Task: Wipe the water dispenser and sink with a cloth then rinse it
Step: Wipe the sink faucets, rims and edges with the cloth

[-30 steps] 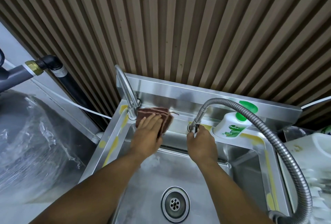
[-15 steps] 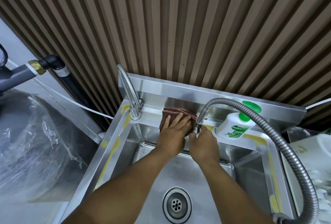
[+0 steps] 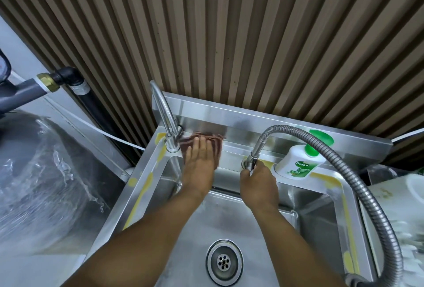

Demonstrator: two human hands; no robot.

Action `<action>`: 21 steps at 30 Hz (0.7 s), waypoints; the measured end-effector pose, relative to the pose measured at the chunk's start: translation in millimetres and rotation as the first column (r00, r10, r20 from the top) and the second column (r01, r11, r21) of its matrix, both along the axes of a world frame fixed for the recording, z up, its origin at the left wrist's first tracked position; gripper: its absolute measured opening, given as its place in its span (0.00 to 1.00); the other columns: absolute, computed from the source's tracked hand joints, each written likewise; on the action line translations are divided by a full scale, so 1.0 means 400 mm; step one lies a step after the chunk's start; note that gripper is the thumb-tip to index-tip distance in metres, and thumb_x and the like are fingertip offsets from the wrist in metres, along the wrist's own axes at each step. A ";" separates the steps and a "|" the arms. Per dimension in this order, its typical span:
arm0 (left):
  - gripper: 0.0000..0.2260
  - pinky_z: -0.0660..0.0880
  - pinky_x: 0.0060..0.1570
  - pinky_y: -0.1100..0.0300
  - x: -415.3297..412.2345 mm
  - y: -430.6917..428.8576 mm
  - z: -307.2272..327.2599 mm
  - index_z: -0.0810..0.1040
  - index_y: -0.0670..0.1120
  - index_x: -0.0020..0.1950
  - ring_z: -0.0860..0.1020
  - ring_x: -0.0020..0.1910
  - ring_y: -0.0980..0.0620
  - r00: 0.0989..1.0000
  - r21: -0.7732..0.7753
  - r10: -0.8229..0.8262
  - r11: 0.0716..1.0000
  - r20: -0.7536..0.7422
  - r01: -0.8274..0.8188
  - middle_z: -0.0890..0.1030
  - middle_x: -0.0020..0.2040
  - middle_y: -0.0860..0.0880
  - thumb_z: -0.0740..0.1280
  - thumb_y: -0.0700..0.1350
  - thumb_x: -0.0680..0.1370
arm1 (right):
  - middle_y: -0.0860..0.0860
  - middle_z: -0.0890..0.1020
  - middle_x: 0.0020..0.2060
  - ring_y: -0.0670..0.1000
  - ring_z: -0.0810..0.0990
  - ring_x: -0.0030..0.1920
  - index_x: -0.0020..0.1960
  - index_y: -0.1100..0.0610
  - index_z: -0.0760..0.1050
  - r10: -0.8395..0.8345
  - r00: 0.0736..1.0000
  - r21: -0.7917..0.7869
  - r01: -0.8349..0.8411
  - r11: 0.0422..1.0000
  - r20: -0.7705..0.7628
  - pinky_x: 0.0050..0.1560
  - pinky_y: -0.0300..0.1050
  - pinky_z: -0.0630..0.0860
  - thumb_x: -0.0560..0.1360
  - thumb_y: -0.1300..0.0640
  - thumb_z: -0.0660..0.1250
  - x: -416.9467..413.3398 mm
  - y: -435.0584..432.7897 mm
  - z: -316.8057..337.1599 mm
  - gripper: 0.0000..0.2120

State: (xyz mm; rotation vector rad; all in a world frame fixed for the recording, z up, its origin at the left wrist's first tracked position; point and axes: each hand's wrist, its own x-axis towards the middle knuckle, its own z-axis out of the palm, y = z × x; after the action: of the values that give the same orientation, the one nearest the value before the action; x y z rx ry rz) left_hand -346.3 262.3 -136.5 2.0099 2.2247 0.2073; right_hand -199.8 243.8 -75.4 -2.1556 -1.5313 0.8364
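Note:
My left hand (image 3: 199,167) lies flat on a brown striped cloth (image 3: 215,143), pressing it onto the back ledge of the steel sink (image 3: 142,185), just right of the curved tap (image 3: 163,112). The cloth is blurred and mostly hidden under my fingers. My right hand (image 3: 258,183) grips the base of the flexible metal hose faucet (image 3: 252,160) at the middle of the ledge. The hose (image 3: 371,197) arcs right and down past the sink's right rim. The drain (image 3: 223,262) sits in the basin below my forearms.
A white Dettol soap bottle (image 3: 298,162) with a green cap stands on the ledge right of my right hand. A slatted brown wall (image 3: 229,34) rises behind the sink. Clear plastic wrap (image 3: 46,172) and a grey pipe (image 3: 25,91) are at left. A white surface (image 3: 394,204) adjoins at right.
My left hand has slid the cloth along the ledge: to the right beside the hose base half a second ago, now back left next to the curved tap. My right hand kept its grip.

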 end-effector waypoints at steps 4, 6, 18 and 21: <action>0.24 0.67 0.73 0.40 0.110 0.000 -0.015 0.74 0.39 0.73 0.68 0.76 0.38 0.952 0.061 -0.289 0.957 0.102 0.284 0.73 0.74 0.41 0.64 0.41 0.77 | 0.57 0.80 0.56 0.62 0.78 0.57 0.59 0.56 0.75 -0.011 1.000 -0.004 0.011 1.000 -0.006 0.48 0.50 0.69 0.80 0.55 0.60 -0.002 0.002 0.001 0.11; 0.23 0.62 0.76 0.46 0.112 0.014 0.006 0.74 0.41 0.74 0.66 0.77 0.41 0.927 0.073 -0.365 0.930 0.091 0.359 0.73 0.75 0.43 0.61 0.41 0.78 | 0.57 0.80 0.56 0.62 0.78 0.57 0.59 0.56 0.75 -0.015 1.000 -0.007 0.015 1.000 -0.006 0.49 0.50 0.70 0.80 0.55 0.60 -0.003 0.004 0.003 0.11; 0.33 0.45 0.80 0.46 -0.094 -0.009 0.042 0.41 0.38 0.82 0.42 0.82 0.39 0.949 -0.203 -0.212 0.965 -0.233 0.166 0.42 0.83 0.39 0.56 0.32 0.82 | 0.56 0.81 0.56 0.61 0.79 0.56 0.62 0.54 0.75 0.024 1.000 0.009 -0.024 1.000 0.016 0.50 0.50 0.72 0.81 0.53 0.60 0.005 -0.002 0.005 0.12; 0.30 0.47 0.79 0.44 -0.073 0.006 0.039 0.41 0.34 0.81 0.43 0.81 0.34 0.967 -0.219 -0.098 0.975 -0.236 0.046 0.43 0.81 0.33 0.54 0.31 0.82 | 0.55 0.80 0.57 0.60 0.79 0.56 0.62 0.54 0.75 0.024 1.000 0.004 -0.024 1.000 0.020 0.47 0.48 0.68 0.82 0.52 0.60 0.006 -0.003 0.003 0.12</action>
State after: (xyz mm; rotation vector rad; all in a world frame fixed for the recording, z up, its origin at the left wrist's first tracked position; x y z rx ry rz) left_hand -375.4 264.8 -121.1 2.0901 2.1919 -0.2909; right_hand -197.5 242.8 -74.3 -2.1533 -1.5699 0.8207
